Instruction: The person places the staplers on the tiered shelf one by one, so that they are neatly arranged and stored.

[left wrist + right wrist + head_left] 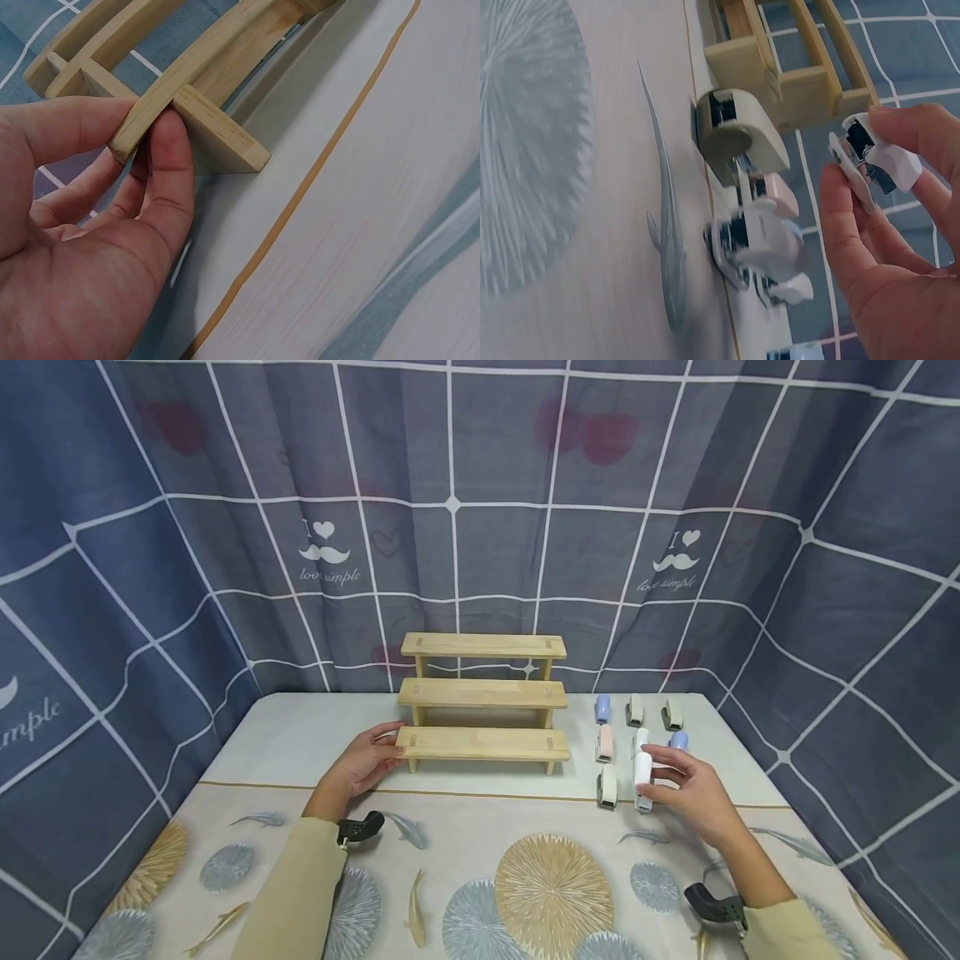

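Observation:
My left hand (367, 762) grips the left end of the lowest step of a three-tier wooden stand (483, 743). Thumb and fingers pinch the board's tip from both sides, beside one leg (221, 131). In the right wrist view, my right hand (900, 225) pinches a small white stapler (891, 161) between thumb and fingers, its dark inside facing the camera. A second white stapler (640, 739) stands just behind the held one, partly hidden. To the left are a cream stapler (607, 787) and a pink one (604, 744).
Farther back stand a blue stapler (602, 709) and two pale ones (635, 711), (672, 716). Another blue stapler (678, 741) is partly behind my right hand. A patterned cloth (420, 827) covers the table's front, and a checked curtain (495, 552) surrounds it.

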`<state>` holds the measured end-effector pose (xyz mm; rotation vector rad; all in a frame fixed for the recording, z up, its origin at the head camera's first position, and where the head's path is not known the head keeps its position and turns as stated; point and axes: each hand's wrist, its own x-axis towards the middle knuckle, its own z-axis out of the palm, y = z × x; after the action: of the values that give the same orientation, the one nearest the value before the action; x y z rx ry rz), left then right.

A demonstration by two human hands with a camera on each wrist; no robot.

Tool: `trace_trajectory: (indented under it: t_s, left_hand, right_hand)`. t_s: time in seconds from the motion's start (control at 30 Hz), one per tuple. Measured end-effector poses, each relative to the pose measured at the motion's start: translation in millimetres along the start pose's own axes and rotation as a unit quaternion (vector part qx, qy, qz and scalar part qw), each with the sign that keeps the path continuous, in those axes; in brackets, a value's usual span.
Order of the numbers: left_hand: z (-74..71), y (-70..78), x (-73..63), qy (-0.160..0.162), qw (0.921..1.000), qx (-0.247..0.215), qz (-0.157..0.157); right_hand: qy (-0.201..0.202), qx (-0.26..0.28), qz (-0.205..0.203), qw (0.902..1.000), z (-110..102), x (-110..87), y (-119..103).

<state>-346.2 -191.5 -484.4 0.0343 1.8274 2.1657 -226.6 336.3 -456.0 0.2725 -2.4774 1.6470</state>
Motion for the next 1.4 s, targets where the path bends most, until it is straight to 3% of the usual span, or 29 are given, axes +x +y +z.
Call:
trace_trajectory:
  t_s: [0.4,1.07,1.4]
  left_hand:
    - [-0.5,1.7,-0.9,-0.006,0.9999,0.002,-0.009]
    - [-2.1,0.5,-1.1,-0.009,0.9998,0.011,-0.011]
    - [-1.8,-0.6,-1.5,-0.011,0.9999,0.012,-0.003]
  right_hand:
    - [-0.021,0.023,0.017,0.9994,26.3,14.3,-9.7]
    - [-0.077,0.083,0.051,0.9923,75.6,59.4,-37.3]
    - [-0.098,0.135,0.037,0.9854,104.1,88.4,-58.4]
